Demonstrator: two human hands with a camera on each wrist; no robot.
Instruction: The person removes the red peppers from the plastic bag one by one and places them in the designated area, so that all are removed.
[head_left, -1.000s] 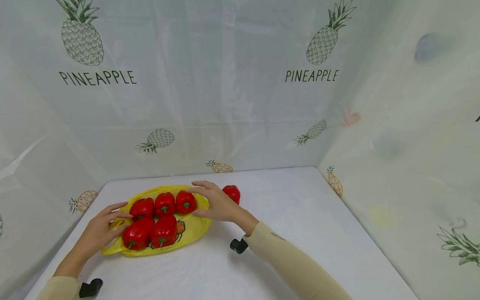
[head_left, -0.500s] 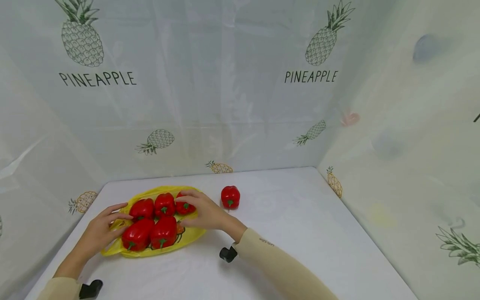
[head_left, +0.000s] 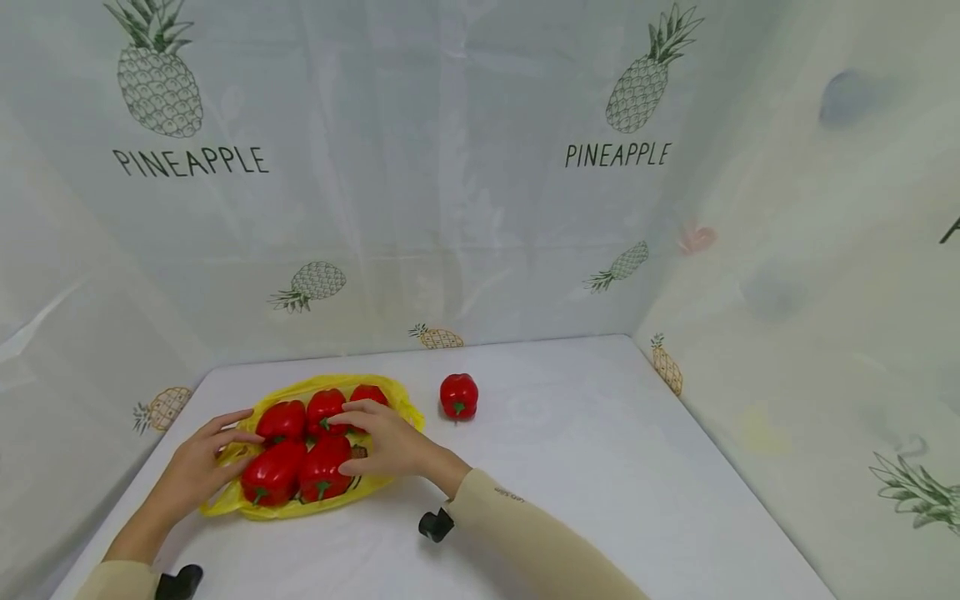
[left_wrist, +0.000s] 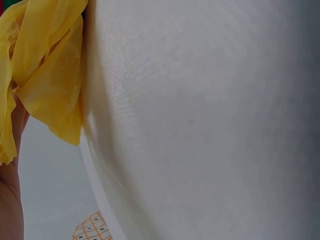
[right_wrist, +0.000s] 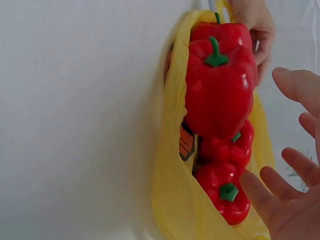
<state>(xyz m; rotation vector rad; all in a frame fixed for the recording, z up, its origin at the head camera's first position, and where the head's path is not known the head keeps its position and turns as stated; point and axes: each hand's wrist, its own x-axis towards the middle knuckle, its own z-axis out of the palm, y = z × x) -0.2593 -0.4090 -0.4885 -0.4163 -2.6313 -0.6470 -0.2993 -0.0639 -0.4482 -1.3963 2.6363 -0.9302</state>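
Observation:
Several red bell peppers with green stems sit in a yellow plastic bag (head_left: 407, 402) at the table's left, in the head view. My left hand (head_left: 189, 473) lies at the bag's left end, its fingers near the upper left pepper (head_left: 282, 422) and its thumb by the lower left pepper (head_left: 273, 473). Over the right side of the group, my right hand (head_left: 393, 443) spreads its fingers and partly hides the far right pepper (head_left: 369, 394). The right wrist view shows that hand apart from the big pepper (right_wrist: 220, 90). Yellow film covers part of the left hand in its wrist view.
One more bell pepper (head_left: 458, 397) stands alone on the white tabletop (head_left: 592, 450), right of the bag. Pineapple-printed sheeting (head_left: 450, 208) rises behind the table and at both sides. A black wrist camera (head_left: 436, 525) hangs under the right sleeve.
My right hand has moved left and toward me, from the bag's right rim to over the peppers. The lone pepper came into full view. The left hand stays nearly still.

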